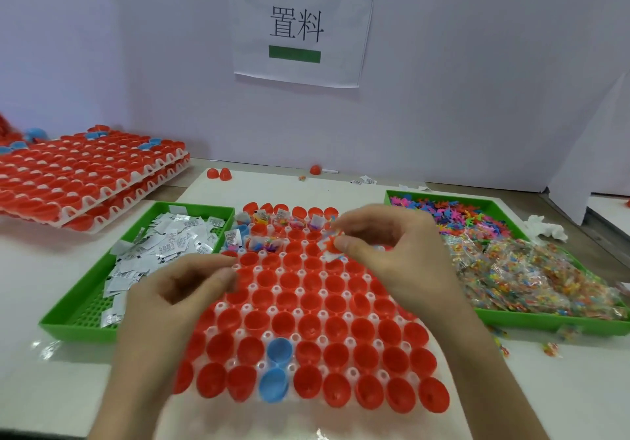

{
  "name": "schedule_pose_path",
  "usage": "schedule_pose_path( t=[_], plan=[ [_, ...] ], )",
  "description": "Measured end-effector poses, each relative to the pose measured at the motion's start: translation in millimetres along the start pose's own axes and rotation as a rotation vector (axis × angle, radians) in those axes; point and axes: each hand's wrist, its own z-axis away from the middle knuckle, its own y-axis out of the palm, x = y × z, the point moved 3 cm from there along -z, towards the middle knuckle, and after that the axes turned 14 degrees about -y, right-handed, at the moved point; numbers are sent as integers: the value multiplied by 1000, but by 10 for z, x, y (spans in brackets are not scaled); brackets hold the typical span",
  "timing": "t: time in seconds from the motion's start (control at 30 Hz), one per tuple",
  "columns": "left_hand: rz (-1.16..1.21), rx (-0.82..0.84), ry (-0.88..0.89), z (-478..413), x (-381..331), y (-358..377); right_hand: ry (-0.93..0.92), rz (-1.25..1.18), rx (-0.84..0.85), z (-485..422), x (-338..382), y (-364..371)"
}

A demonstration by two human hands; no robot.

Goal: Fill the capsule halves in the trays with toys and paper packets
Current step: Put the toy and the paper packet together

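- A small packet (pixel 330 247) is pinched in the grip of the right hand (pixel 385 248), above the far rows of the capsule tray (pixel 299 291).
- The left hand (pixel 184 289) is held at the tray's left edge with its fingers curled. Whether its grip holds anything cannot be told.
- Only the farthest capsule halves (pixel 262 245) are filled.
- Paper packets (pixel 163 245) are heaped in the left green tray (pixel 68 329).

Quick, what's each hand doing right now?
Left hand: fingers curled, blurred; cannot tell if it holds anything.
Right hand: pinching a small packet.
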Motion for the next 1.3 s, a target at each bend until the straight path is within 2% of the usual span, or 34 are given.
schedule_pose_path(
  t=[0.1, 0.27, 0.33, 0.6, 0.83, 1.3],
  plan=[
    [-356, -145, 27, -325, 128, -476, -39, 181, 129, -301, -158, 126],
    [-872, -228, -93, -658, 367, -670, -68, 296, 295, -647, -539, 495],
    [-962, -230, -116, -682, 383, -634, -67, 296, 327, -718, -653, 587],
    [-960, -255, -102, -684, 395, -640, -46, 336, 419, -677, -809, 792],
    [-951, -269, -106, -672, 397, -634, -72, 358, 391, -693, -822, 774],
    [-919, -316, -143, -747, 480, -666, -36, 375, 461, -676, -897, 802]
  ],
)
